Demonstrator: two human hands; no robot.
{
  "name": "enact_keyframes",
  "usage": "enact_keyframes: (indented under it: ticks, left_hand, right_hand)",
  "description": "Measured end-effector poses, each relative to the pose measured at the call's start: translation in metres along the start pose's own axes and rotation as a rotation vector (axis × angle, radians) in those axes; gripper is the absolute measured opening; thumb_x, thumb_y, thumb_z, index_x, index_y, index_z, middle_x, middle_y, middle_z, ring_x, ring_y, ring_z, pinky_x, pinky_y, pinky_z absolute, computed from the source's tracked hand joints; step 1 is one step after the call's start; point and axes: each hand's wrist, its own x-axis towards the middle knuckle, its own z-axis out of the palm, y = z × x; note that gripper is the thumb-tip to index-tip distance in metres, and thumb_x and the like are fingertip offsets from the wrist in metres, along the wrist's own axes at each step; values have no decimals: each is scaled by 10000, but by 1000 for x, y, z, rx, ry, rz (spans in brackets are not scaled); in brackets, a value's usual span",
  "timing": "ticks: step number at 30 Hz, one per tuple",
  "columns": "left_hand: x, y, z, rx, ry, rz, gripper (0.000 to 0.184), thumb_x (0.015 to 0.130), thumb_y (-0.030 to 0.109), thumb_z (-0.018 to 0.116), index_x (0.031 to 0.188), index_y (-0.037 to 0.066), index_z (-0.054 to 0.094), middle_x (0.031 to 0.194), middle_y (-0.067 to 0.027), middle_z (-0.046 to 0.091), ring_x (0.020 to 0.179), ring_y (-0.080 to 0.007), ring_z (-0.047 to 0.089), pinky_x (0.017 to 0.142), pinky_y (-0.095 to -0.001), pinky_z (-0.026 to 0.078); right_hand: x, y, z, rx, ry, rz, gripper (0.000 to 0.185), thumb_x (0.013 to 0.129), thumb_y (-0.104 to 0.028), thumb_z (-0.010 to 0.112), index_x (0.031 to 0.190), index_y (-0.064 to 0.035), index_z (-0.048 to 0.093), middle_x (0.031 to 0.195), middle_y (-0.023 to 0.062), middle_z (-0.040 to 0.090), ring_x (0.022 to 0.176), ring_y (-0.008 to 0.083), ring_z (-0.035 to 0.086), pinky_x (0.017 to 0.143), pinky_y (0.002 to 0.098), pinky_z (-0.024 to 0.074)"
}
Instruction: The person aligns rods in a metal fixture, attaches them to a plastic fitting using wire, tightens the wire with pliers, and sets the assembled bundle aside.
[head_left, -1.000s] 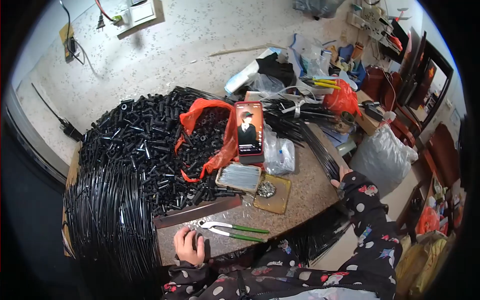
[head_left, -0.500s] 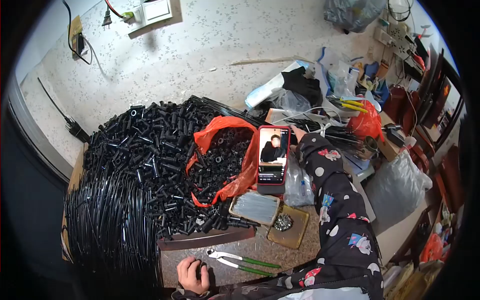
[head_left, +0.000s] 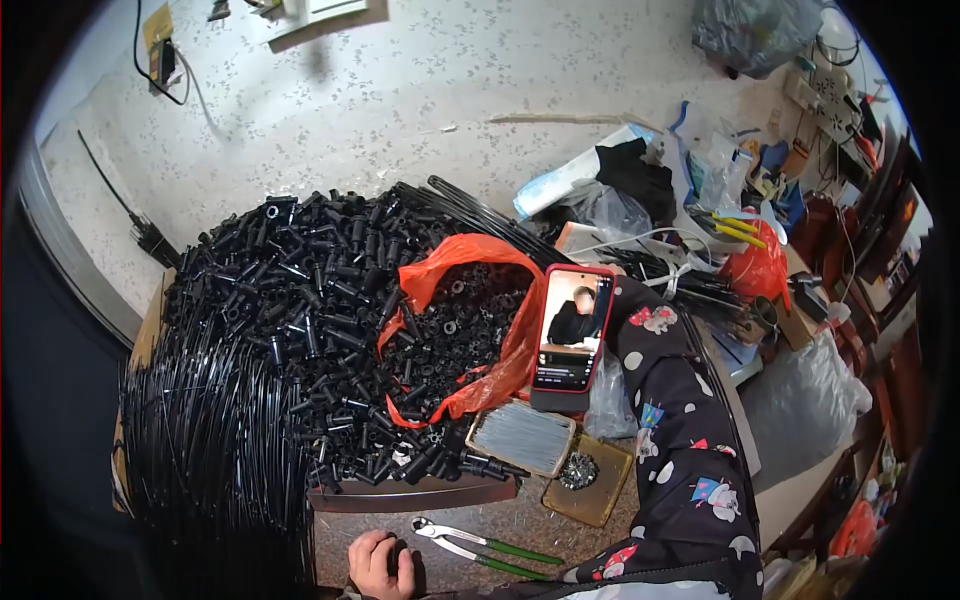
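My left hand rests on the brown tabletop at the bottom, fingers loosely bent and thumb apart, holding nothing. Just right of it lie end-cutting pliers with green handles. My right arm, in a dark patterned sleeve, reaches far forward past a phone in a red case. Only a sliver of my right hand shows behind the phone, so its grip is hidden. Near it, a bundle of thin black rods runs up and left behind a red plastic bag of small black parts.
A large heap of black tubular parts and long black strands cover the left. A tray of thin pale pins and a shallow tray with small metal pieces stand before the phone. Clutter and yellow-handled pliers lie back right.
The view has shifted, moving most things slightly rightward. My right hand has gone farther behind the phone. One end of the black rods now sticks up higher. My left hand stays by the pliers.
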Motion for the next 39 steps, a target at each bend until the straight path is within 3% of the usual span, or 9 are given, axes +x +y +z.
enact_keyframes:
  ticks: [6,10,15,22,28,30,34,37,39]
  left_hand:
    - [-3,-3,-1,-2,-1,5,215,681,47,625,881,-16,574,912,-171,561,826,-339,534,748,-394,434]
    - [-5,-5,2,-24,-47,-36,208,637,64,613,826,-5,560,888,-162,539,813,-330,517,730,-392,423]
    - [-11,-11,3,-21,-35,-30,213,636,68,619,826,-8,559,883,-160,539,819,-336,517,734,-390,425]
    - [-15,-12,3,-35,8,-10,209,654,57,612,841,-13,552,904,-170,534,836,-348,509,747,-399,419]
    - [-20,-14,5,-48,57,32,210,667,69,609,848,-17,545,912,-173,526,847,-349,502,759,-406,411]
    - [-21,-14,7,-49,63,21,206,673,77,611,849,-9,545,919,-169,526,858,-345,499,761,-407,407]
    - [-24,-17,9,-58,75,29,198,674,77,614,846,3,550,926,-161,530,858,-333,500,764,-399,404]
    - [-25,-15,6,-76,93,30,197,669,79,625,838,7,555,921,-151,534,852,-326,502,762,-387,408]
    - [-27,-17,6,-80,125,34,192,670,80,624,836,10,559,919,-149,536,850,-322,504,755,-383,411]
  right_hand:
    - [14,1,-13,117,-15,10,585,633,-280,646,1119,-12,463,1006,201,567,945,363,534,824,396,418]
    - [-53,-36,-87,225,139,-211,563,639,-278,687,1112,-53,479,959,210,583,927,345,559,806,375,434]
    - [-79,-42,-117,378,834,-189,440,686,-189,646,1050,-8,477,977,201,577,940,339,553,795,371,436]
    - [-190,19,-194,71,1145,58,417,677,-190,623,1037,-27,489,840,218,592,808,379,573,687,403,455]
    - [-405,85,-150,-301,687,115,440,668,-97,599,1076,-19,454,961,232,538,899,388,529,773,420,429]
    - [-445,70,-119,-233,331,434,503,636,-110,607,1095,-4,431,1003,223,532,923,391,522,815,421,420]
    - [-448,118,-34,-244,9,648,521,613,-195,668,1054,-63,425,1041,162,529,951,337,528,806,421,432]
    - [-425,107,-3,-393,86,771,688,571,-312,740,1130,-115,392,1094,81,494,1012,241,506,781,438,424]
    - [-432,80,-7,-407,133,540,815,617,-326,691,1273,-92,268,1244,139,370,1129,315,388,884,461,366]
